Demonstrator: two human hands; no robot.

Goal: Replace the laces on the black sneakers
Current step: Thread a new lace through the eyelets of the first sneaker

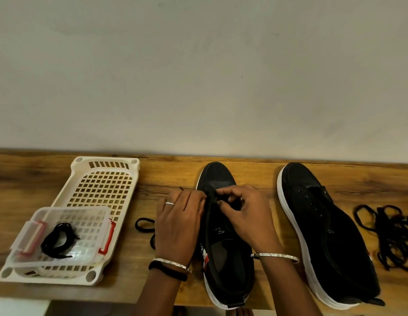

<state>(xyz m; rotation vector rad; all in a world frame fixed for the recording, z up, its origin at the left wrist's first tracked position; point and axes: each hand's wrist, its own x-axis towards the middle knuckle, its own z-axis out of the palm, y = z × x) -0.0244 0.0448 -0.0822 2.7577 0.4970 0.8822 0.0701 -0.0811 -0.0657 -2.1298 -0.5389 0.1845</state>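
Head camera view: a person threads a black lace (209, 215) through the front eyelets of the centre sneaker (220, 176), which stands toe-away on the wooden bench (27, 179). The grip of the left hand (178, 222) is closed on the lace just left of the sneaker's front eyelets, with a short end poking out beyond the fingers. The grip of the right hand (244, 215) is pinched on the same lace over the tongue. Lacing looks barely begun. Doing it well likely means drawing both ends to equal length across the lowest pair, keeping the lace untwisted, and steadying the upper as each tip feeds through. Slack loops on the bench left of the sneaker and could snag. Just right of the sneaker stands the second sneaker (323, 224), its eyelets bare. Farther right lies a tangle of loose laces (390, 236). Well left of the sneaker, a white slotted basket (107, 179) carries a clear box (89, 222) holding a bundled lace (58, 239). Behind the sneaker rises a plain pale wall (198, 65).
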